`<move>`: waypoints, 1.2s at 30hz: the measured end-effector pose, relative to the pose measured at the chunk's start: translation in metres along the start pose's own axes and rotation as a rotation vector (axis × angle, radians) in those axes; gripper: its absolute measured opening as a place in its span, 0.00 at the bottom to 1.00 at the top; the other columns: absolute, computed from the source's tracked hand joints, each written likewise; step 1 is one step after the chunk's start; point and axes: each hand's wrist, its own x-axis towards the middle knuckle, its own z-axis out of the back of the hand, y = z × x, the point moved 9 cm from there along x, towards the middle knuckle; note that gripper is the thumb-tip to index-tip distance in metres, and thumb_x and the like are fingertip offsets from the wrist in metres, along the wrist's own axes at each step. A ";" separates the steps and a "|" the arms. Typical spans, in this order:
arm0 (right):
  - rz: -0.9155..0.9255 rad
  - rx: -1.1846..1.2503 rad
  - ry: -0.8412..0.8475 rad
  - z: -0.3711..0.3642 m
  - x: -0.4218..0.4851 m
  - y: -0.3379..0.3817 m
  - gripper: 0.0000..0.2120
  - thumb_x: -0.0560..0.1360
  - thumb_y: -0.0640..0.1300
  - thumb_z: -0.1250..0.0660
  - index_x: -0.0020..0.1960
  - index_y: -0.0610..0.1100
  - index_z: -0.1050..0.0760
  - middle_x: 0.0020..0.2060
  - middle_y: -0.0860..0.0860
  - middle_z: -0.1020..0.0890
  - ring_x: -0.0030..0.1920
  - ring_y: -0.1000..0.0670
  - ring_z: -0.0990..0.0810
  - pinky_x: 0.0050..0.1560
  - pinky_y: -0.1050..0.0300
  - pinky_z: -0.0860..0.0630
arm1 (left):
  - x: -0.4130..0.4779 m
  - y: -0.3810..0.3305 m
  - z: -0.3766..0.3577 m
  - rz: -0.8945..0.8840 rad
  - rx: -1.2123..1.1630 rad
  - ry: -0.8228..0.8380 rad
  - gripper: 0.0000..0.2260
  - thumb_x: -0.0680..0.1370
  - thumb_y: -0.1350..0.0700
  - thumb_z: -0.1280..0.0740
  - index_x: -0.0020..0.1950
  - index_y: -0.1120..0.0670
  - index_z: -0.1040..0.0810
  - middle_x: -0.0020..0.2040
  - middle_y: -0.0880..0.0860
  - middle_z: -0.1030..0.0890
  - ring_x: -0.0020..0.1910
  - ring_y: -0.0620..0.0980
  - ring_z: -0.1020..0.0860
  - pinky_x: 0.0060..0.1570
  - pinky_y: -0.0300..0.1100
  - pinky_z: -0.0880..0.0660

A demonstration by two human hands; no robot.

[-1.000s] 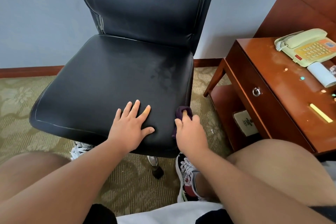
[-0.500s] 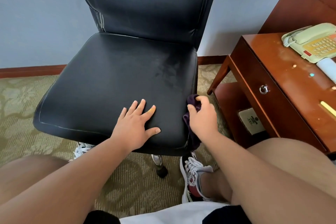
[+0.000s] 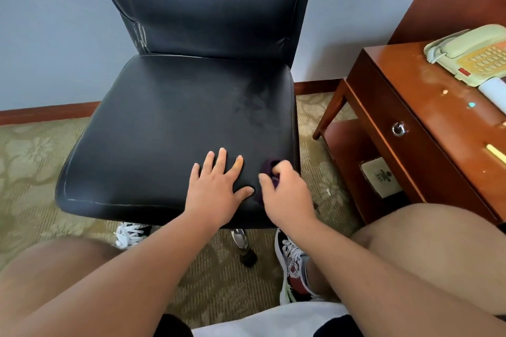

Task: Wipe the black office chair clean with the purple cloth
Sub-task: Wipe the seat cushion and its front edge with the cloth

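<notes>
While the right hand (image 3: pixel 284 191) is pinching the purple cloth (image 3: pixel 269 169) in curled fingers at the front right corner of the seat of the black office chair (image 3: pixel 178 123), the left hand (image 3: pixel 216 186) is lying flat on the seat just beside it, with fingers spread and holding nothing. The cloth is bunched small. Most of it is hiding under the right hand, so only a dark fold is showing near the seat edge, and it is not possible to tell how much of it is touching the leather.

Several things are at risk of going wrong from here. A castor (image 3: pixel 247 257) is showing under the front edge of the seat, so a strong push toward the back of the seat is likely to roll or turn the chair if the left hand is not pressing down enough. The cloth is sitting right at the seat corner, so an outward stroke is possibly sending it off the seat onto the carpet (image 3: pixel 32 172). Because the cloth is so bunched, it is covering little surface, and the dull smudged patch (image 3: pixel 254 101) at the back right of the seat is probably going to be missed or only smeared. The bare left palm is also possibly leaving new marks on the seat.
</notes>
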 end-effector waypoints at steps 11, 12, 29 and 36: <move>0.055 -0.345 -0.121 0.054 0.052 -0.019 0.18 0.77 0.56 0.34 0.64 0.51 0.28 0.70 0.45 0.38 0.68 0.40 0.35 0.65 0.43 0.31 | 0.008 0.011 0.010 -0.036 -0.133 0.010 0.36 0.76 0.33 0.41 0.79 0.46 0.46 0.80 0.49 0.48 0.78 0.51 0.52 0.75 0.52 0.49; 0.078 -0.292 -0.102 0.051 0.051 -0.021 0.22 0.77 0.58 0.36 0.68 0.51 0.31 0.74 0.45 0.41 0.72 0.40 0.38 0.69 0.42 0.34 | 0.009 0.013 0.009 -0.026 -0.124 0.019 0.37 0.75 0.32 0.42 0.79 0.46 0.47 0.80 0.50 0.50 0.78 0.52 0.53 0.75 0.52 0.50; 0.499 -0.307 0.030 -0.023 -0.015 -0.015 0.22 0.78 0.37 0.40 0.71 0.49 0.30 0.80 0.53 0.44 0.80 0.52 0.53 0.78 0.52 0.57 | 0.010 0.026 0.002 0.000 -0.071 0.051 0.38 0.73 0.29 0.45 0.79 0.43 0.50 0.80 0.52 0.51 0.78 0.55 0.54 0.74 0.55 0.51; -0.079 0.087 -0.162 0.008 -0.011 -0.060 0.20 0.79 0.34 0.40 0.67 0.50 0.29 0.79 0.59 0.44 0.78 0.51 0.42 0.71 0.47 0.32 | 0.011 0.017 0.001 0.028 -0.022 0.020 0.39 0.72 0.26 0.53 0.79 0.44 0.50 0.80 0.52 0.51 0.78 0.56 0.53 0.74 0.55 0.49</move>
